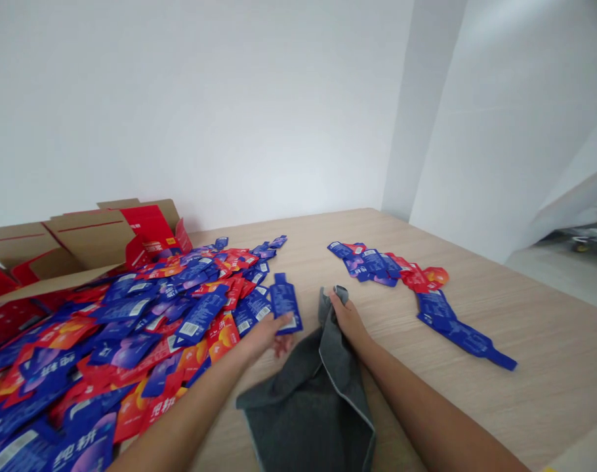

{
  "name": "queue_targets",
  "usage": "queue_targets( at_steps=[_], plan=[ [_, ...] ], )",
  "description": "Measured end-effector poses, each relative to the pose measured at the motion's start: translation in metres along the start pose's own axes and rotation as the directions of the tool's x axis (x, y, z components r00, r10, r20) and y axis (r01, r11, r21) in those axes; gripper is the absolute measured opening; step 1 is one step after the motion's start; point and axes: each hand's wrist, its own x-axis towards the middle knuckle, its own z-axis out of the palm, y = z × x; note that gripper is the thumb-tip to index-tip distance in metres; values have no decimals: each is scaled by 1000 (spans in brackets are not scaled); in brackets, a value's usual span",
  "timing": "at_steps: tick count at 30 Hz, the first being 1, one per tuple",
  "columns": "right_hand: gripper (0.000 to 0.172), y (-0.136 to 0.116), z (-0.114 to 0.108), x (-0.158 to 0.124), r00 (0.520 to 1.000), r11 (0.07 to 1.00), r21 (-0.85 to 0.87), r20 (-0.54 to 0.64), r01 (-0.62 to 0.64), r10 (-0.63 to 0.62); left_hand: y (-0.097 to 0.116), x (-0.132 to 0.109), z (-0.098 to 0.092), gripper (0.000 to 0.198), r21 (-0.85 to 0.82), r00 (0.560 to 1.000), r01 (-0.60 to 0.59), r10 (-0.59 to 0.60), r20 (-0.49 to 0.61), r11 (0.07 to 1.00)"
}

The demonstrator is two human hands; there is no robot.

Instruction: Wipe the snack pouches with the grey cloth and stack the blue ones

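My left hand (pixel 273 333) pinches the lower end of a blue pouch (pixel 283 298), a flat packet with a narrow neck pointing away from me. Bunched in my right hand (pixel 345 308) is the top of a dark grey cloth (pixel 303 419), which hangs down toward me over the table's near side. To the left lies a large heap of blue and red pouches (pixel 195 318), just beside the held one. Beyond my right hand, more pouches (pixel 374 263) form a loose overlapping line.
Open red cardboard boxes (pixel 89 236) with brown insides stand behind the heap. The line of pouches ends at a blue pouch (pixel 468 337) on the right. The wooden table (pixel 535 314) runs back to a white wall (pixel 279 111).
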Motion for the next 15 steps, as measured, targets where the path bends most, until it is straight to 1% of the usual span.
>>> queue_targets(
  at_steps=[1,2,3,4,6,7,8,10,11,13,15],
  plan=[
    [43,1,1,0,1000,1000,-1,6,1,-1,9,-1,-16,38,-37,993,-42,38,-108,998],
    [42,1,2,1,1000,1000,-5,9,3,-3,19,-2,-31,34,-72,977,-75,59,-206,995],
    [41,2,3,1,1000,1000,-12,11,4,-4,31,-2,-45,28,-127,940,-145,97,-327,981],
    [40,2,4,2,1000,1000,-18,13,7,-7,43,-2,-57,23,-172,886,-228,131,-444,958],
    [38,3,5,2,1000,999,-25,16,22,-22,64,3,-72,20,-178,827,-315,178,-533,932],
    [37,3,6,2,999,999,-28,18,30,-30,71,7,-73,21,-160,814,-332,196,-546,930],
    [37,2,7,2,999,999,-29,23,36,-35,76,12,-71,20,-127,819,-328,215,-532,936],
    [37,2,7,2,999,999,-30,33,43,-42,77,29,-55,17,-41,851,-295,243,-465,955],
    [37,1,7,1,998,998,-30,38,46,-45,74,39,-43,14,-1,872,-276,250,-422,961],
    [36,1,7,1,998,998,-31,39,57,-56,67,63,-11,12,81,901,-249,262,-347,965],
    [36,2,7,1,998,998,-31,29,61,-60,60,89,24,20,194,916,-238,286,-282,952]
  ],
)
